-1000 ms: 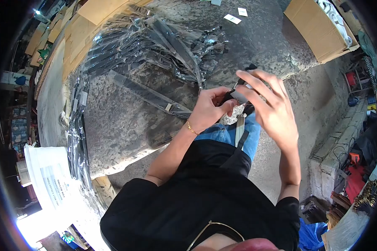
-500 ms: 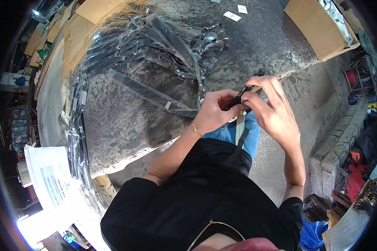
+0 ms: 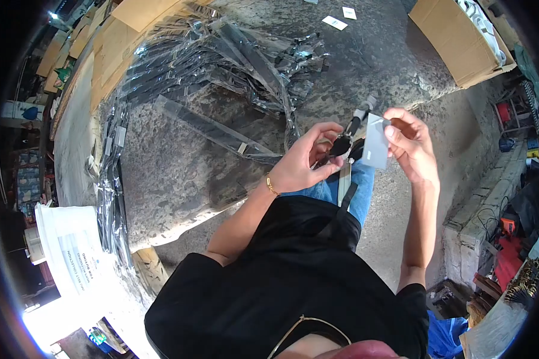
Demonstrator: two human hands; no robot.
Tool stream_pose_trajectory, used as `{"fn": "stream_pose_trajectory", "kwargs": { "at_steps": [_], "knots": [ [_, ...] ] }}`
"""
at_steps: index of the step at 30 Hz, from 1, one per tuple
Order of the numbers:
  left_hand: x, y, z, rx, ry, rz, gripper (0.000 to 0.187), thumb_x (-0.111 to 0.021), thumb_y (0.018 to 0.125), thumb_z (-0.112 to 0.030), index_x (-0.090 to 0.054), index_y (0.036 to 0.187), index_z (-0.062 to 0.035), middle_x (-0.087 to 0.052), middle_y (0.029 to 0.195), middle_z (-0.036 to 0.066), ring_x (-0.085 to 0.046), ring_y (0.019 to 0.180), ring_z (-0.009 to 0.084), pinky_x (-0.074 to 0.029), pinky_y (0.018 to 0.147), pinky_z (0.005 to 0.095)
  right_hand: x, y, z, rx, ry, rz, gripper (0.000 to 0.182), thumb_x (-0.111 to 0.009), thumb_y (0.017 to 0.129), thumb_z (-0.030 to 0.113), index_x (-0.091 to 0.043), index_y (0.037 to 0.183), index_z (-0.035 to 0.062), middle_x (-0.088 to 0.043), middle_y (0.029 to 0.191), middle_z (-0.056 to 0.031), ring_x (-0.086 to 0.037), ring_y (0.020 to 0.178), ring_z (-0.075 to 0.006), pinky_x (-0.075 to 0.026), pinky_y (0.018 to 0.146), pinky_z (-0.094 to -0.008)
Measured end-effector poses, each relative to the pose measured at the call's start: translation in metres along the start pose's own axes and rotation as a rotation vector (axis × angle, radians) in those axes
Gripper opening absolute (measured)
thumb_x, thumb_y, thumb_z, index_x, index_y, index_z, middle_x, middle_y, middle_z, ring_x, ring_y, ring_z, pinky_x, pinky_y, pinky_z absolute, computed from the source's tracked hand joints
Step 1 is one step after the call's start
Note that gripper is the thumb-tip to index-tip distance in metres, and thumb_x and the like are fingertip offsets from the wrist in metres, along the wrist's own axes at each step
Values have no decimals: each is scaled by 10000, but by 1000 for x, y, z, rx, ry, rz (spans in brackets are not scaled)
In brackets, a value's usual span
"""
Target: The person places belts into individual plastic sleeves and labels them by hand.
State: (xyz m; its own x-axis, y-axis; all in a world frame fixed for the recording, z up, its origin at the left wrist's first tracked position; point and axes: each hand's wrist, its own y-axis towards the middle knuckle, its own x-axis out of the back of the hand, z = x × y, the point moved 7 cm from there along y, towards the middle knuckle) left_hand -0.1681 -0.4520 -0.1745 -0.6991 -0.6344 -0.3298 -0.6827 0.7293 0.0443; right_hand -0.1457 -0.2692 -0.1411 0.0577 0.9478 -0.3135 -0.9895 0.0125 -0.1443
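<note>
My left hand, with a thin gold bracelet at its wrist, is closed around a black belt. One end of the belt reaches up and right, past the fingertips, toward the table edge. Beside it, my right hand pinches a small grey card between thumb and fingers, held upright just right of the belt. A pale strip and a black strap end hang below the hands, over my jeans.
Many black belts in clear plastic sleeves lie heaped across the dark, worn table. White cards lie at its far side. An open cardboard box stands at the far right corner, and a white printed container at the left.
My right hand has moved away from the belt to the right and now shows a grey card. My left hand has stayed on the belt, its fingers a little more spread.
</note>
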Motion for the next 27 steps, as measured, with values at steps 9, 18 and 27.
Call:
{"fn": "stream_pose_trajectory", "kwargs": {
  "at_steps": [9, 18, 27],
  "knots": [
    [11, -6, 40, 225, 192, -75, 239, -666, 854, -69, -593, 1050, 44, -664, 904, 64, -635, 851, 111, -502, 766, 253, -2, 7, -35, 131, 64, -295, 159, -630, 856, 24, -564, 999, 1, -614, 901, -70, -621, 758, -138, -557, 680, -290],
    [12, -9, 31, 144, 261, -32, 272, -488, 974, -187, -607, 1022, 53, -690, 905, 84, -656, 822, 124, -501, 734, 258, -7, 0, -39, 323, -99, -351, 150, -635, 824, -65, -589, 959, -20, -630, 868, -67, -634, 785, -138, -564, 672, -289],
    [8, -11, 24, 161, 274, 23, 231, -534, 940, -130, -597, 1068, 51, -682, 952, 97, -628, 873, 111, -492, 773, 270, -15, -4, -40, 358, -4, -398, 119, -643, 828, -49, -574, 916, -7, -640, 868, -91, -637, 765, -142, -568, 667, -302]
  ]
}}
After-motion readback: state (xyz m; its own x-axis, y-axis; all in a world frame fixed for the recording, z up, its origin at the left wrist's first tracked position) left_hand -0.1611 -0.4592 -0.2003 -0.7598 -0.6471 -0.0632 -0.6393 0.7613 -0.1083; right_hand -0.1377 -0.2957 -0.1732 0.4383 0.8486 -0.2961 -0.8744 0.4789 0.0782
